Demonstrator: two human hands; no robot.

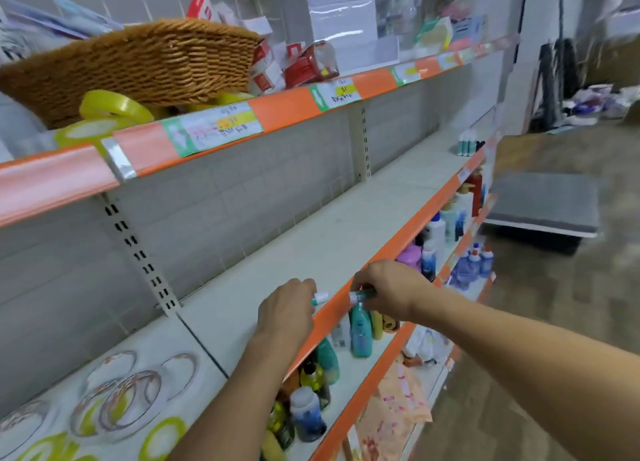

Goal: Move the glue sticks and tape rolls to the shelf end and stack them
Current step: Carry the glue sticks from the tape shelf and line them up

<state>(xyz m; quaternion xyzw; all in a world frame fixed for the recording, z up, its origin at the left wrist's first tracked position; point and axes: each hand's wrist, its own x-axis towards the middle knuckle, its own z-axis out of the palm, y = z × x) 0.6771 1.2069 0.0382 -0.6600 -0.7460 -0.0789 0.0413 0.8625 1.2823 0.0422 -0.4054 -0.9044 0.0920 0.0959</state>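
Tape rolls [117, 401] are seen nearest, lying flat on the mid shelf [311, 239] at lower left, clear and yellow-green, some overlapping; none moved yet. Further in, left hand [285, 310] is held over the shelf w/ fingers curled round a glue stick [319, 298], white/green tip poking out toward the right. Right hand [388, 289] is held just past the orange shelf lip, fingers closed on a second glue stick [360, 295], cap end pointing left. Both sticks are carried in the air, tips near each other, not touching. A small cluster of glue sticks at shelf end [467, 143] is visible far right, well apart from the hands. Judgement: transport step, approx. early in task. To be done well: sticks should be kept gripped firmly, carried along above the shelf, set upright just beside the far cluster so nothing is knocked over. More tape is spotted on the upper shelf by the wicker basket [138, 62].
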